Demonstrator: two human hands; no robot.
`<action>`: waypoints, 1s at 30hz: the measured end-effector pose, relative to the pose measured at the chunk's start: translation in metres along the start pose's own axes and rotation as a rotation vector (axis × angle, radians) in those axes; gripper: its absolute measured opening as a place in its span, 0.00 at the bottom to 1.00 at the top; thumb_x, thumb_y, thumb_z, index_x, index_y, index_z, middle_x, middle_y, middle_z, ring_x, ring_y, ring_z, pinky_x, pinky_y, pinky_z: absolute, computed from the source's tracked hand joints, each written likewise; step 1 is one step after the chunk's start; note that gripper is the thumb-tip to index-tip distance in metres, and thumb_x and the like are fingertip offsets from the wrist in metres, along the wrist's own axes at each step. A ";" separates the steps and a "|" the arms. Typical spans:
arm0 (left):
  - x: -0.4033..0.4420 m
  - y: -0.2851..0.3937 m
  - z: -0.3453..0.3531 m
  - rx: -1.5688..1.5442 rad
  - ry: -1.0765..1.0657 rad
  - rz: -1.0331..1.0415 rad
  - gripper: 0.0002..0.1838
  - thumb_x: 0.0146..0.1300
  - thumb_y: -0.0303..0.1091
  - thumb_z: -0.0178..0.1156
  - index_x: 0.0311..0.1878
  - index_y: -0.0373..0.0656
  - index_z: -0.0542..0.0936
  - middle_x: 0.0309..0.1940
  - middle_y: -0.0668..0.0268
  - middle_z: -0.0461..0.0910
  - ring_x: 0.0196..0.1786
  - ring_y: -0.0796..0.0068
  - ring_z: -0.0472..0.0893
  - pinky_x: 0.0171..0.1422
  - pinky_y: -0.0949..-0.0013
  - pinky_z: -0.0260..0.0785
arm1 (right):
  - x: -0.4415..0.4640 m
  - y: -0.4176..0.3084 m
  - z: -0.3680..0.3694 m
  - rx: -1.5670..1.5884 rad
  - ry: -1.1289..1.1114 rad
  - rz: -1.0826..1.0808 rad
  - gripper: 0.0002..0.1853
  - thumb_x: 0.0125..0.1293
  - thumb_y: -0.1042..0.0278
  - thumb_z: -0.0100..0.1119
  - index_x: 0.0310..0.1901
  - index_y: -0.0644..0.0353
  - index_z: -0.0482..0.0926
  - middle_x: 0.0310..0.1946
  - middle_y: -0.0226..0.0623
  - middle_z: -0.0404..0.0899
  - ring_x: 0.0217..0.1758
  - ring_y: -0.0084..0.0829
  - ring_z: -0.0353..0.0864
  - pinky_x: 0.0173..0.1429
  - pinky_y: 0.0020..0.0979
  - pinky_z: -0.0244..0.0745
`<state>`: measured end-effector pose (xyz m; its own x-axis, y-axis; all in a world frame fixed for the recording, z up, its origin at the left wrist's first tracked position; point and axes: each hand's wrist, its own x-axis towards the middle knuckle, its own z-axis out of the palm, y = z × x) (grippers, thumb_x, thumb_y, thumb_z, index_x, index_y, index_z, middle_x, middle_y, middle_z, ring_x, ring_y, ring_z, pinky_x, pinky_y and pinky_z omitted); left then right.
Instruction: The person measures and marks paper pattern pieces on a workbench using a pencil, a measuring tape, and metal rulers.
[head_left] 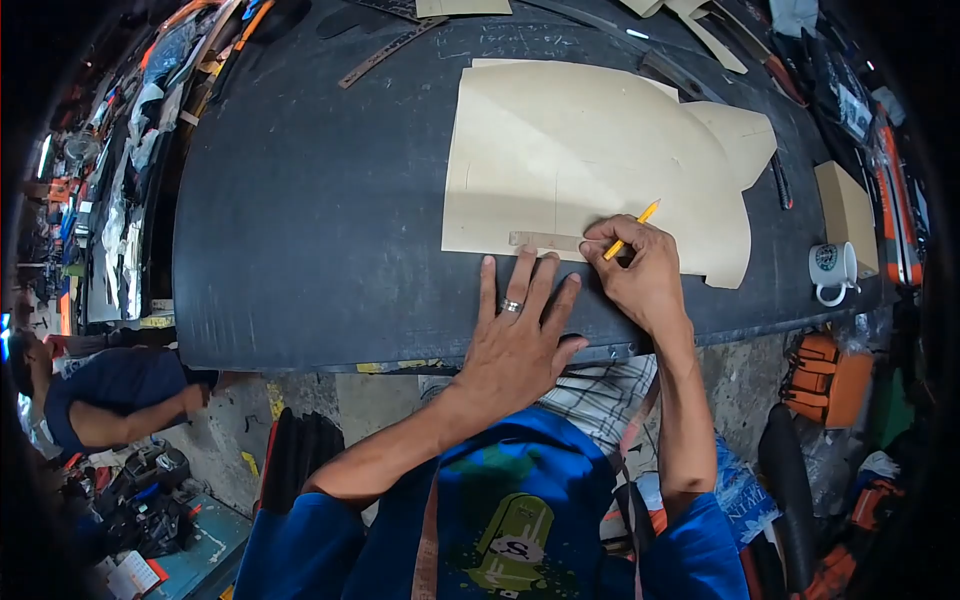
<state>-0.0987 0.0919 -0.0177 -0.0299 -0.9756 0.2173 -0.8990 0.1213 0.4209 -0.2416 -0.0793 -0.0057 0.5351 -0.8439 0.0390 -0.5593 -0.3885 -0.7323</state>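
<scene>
A large cream paper pattern (pixel 600 140) lies on the dark work table, pencil lines drawn across it. Along its near edge rests a short ruler (pixel 548 241). My left hand (pixel 520 335), a ring on one finger, is spread flat, its middle fingertips at the ruler and the paper's edge. A yellow pencil (pixel 618 250) sits in my right hand (pixel 645 270), its sharpened tip pointing up and away from the paper. The thumb and forefinger of that hand come together by the ruler's right end; whether they touch it I cannot tell.
A white mug (pixel 833 270) and a cardboard box (pixel 846 215) stand at the table's right. A long perforated metal strip (pixel 390 55) and paper offcuts lie at the back. Another person (pixel 115 400) is at the lower left. A measuring tape (pixel 427 540) hangs over my shirt.
</scene>
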 end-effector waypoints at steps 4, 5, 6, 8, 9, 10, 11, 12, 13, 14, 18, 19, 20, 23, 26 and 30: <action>0.003 -0.001 -0.002 0.005 -0.023 -0.002 0.39 0.82 0.50 0.67 0.85 0.33 0.74 0.86 0.35 0.63 0.93 0.24 0.53 0.92 0.14 0.40 | 0.002 0.000 0.000 0.013 0.011 -0.021 0.06 0.66 0.75 0.78 0.43 0.62 0.93 0.35 0.32 0.92 0.34 0.35 0.84 0.45 0.35 0.79; 0.003 -0.001 -0.003 0.005 -0.034 -0.003 0.39 0.82 0.50 0.67 0.85 0.33 0.74 0.86 0.35 0.63 0.94 0.24 0.53 0.92 0.13 0.40 | 0.002 0.000 0.000 0.022 0.012 -0.027 0.05 0.67 0.77 0.78 0.43 0.64 0.93 0.34 0.32 0.91 0.33 0.32 0.82 0.43 0.33 0.78; 0.003 -0.001 -0.003 0.006 -0.046 -0.004 0.39 0.82 0.50 0.67 0.85 0.34 0.74 0.86 0.35 0.63 0.94 0.24 0.52 0.92 0.12 0.40 | 0.002 0.000 0.000 0.032 0.014 -0.034 0.05 0.67 0.79 0.77 0.43 0.66 0.92 0.34 0.32 0.91 0.32 0.29 0.80 0.42 0.31 0.76; 0.003 -0.001 -0.003 0.007 -0.058 -0.005 0.39 0.82 0.51 0.66 0.85 0.34 0.74 0.86 0.35 0.63 0.94 0.24 0.52 0.91 0.12 0.39 | 0.002 0.000 0.001 0.042 0.015 -0.038 0.04 0.67 0.81 0.77 0.43 0.68 0.92 0.33 0.32 0.90 0.32 0.26 0.79 0.41 0.28 0.75; 0.003 0.000 -0.003 0.000 -0.067 -0.014 0.39 0.83 0.51 0.66 0.86 0.35 0.73 0.87 0.36 0.63 0.94 0.24 0.51 0.92 0.12 0.38 | 0.002 0.000 0.001 0.042 0.016 -0.036 0.04 0.67 0.81 0.77 0.43 0.68 0.92 0.33 0.32 0.90 0.32 0.26 0.78 0.41 0.29 0.75; 0.003 0.000 -0.003 -0.006 -0.075 -0.023 0.39 0.83 0.51 0.66 0.87 0.37 0.72 0.87 0.37 0.63 0.95 0.25 0.50 0.92 0.12 0.37 | 0.002 0.000 0.001 0.041 0.017 -0.035 0.04 0.67 0.81 0.77 0.43 0.68 0.92 0.33 0.32 0.90 0.32 0.26 0.78 0.41 0.29 0.75; 0.003 0.000 -0.003 -0.012 -0.084 -0.031 0.39 0.84 0.51 0.66 0.88 0.38 0.71 0.87 0.38 0.62 0.95 0.25 0.49 0.92 0.12 0.35 | 0.002 0.001 0.001 0.041 0.018 -0.033 0.05 0.67 0.81 0.77 0.43 0.68 0.92 0.33 0.32 0.90 0.32 0.26 0.78 0.41 0.29 0.75; 0.003 -0.001 -0.003 -0.018 -0.093 -0.039 0.40 0.84 0.52 0.65 0.89 0.40 0.70 0.88 0.39 0.62 0.96 0.26 0.48 0.92 0.12 0.34 | 0.002 0.001 0.001 0.041 0.020 -0.031 0.05 0.67 0.80 0.77 0.43 0.67 0.92 0.33 0.32 0.90 0.32 0.26 0.78 0.41 0.29 0.75; 0.003 0.000 -0.004 -0.018 -0.094 -0.038 0.40 0.84 0.52 0.65 0.89 0.40 0.70 0.88 0.39 0.62 0.96 0.26 0.48 0.92 0.12 0.34 | 0.001 0.001 0.001 0.042 0.021 -0.029 0.05 0.67 0.80 0.77 0.43 0.67 0.92 0.33 0.32 0.90 0.32 0.26 0.78 0.41 0.29 0.75; 0.003 0.000 -0.003 -0.017 -0.093 -0.036 0.40 0.84 0.52 0.65 0.89 0.40 0.70 0.89 0.40 0.62 0.96 0.25 0.48 0.92 0.12 0.34 | 0.001 0.001 0.000 0.042 0.020 -0.019 0.05 0.67 0.79 0.78 0.43 0.66 0.93 0.34 0.32 0.90 0.32 0.29 0.80 0.42 0.31 0.76; 0.002 0.000 -0.003 -0.016 -0.089 -0.035 0.40 0.85 0.52 0.65 0.90 0.41 0.70 0.91 0.41 0.59 0.96 0.25 0.47 0.92 0.12 0.34 | 0.001 0.002 0.000 0.044 0.012 0.012 0.07 0.65 0.73 0.79 0.44 0.60 0.94 0.35 0.33 0.93 0.34 0.37 0.86 0.45 0.37 0.80; 0.002 0.000 -0.003 -0.009 -0.088 -0.035 0.40 0.85 0.52 0.65 0.90 0.41 0.70 0.92 0.41 0.59 0.96 0.25 0.47 0.92 0.12 0.34 | 0.001 0.003 0.000 0.043 0.014 0.007 0.07 0.65 0.73 0.79 0.44 0.60 0.94 0.35 0.33 0.93 0.34 0.37 0.86 0.45 0.37 0.80; 0.002 0.000 -0.003 -0.001 -0.088 -0.035 0.40 0.85 0.53 0.64 0.90 0.41 0.70 0.92 0.42 0.58 0.96 0.25 0.46 0.92 0.11 0.33 | 0.001 0.003 0.000 0.043 0.015 0.002 0.07 0.65 0.73 0.79 0.44 0.60 0.94 0.35 0.33 0.93 0.34 0.37 0.85 0.45 0.37 0.80; 0.002 0.001 -0.002 0.014 -0.086 -0.033 0.41 0.85 0.54 0.64 0.91 0.41 0.69 0.94 0.43 0.56 0.96 0.24 0.45 0.92 0.11 0.33 | 0.002 0.003 0.000 0.041 0.021 -0.007 0.07 0.65 0.73 0.79 0.44 0.60 0.94 0.34 0.32 0.92 0.34 0.36 0.85 0.45 0.37 0.80; 0.003 0.004 -0.004 0.013 -0.121 -0.047 0.43 0.84 0.56 0.64 0.92 0.41 0.69 0.95 0.42 0.54 0.97 0.23 0.44 0.91 0.10 0.32 | 0.002 -0.001 -0.003 0.055 0.001 0.013 0.07 0.65 0.73 0.79 0.44 0.60 0.94 0.35 0.32 0.93 0.34 0.36 0.85 0.45 0.36 0.80; 0.003 0.005 -0.009 0.022 -0.150 -0.041 0.45 0.83 0.58 0.65 0.92 0.42 0.68 0.96 0.41 0.52 0.96 0.21 0.42 0.90 0.09 0.32 | 0.002 0.001 0.000 0.057 0.010 0.001 0.07 0.65 0.74 0.79 0.44 0.60 0.94 0.35 0.32 0.93 0.34 0.36 0.85 0.45 0.36 0.80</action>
<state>-0.0993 0.0908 -0.0074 -0.0562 -0.9963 0.0656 -0.9101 0.0781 0.4069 -0.2415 -0.0818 -0.0064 0.5282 -0.8480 0.0443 -0.5228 -0.3658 -0.7699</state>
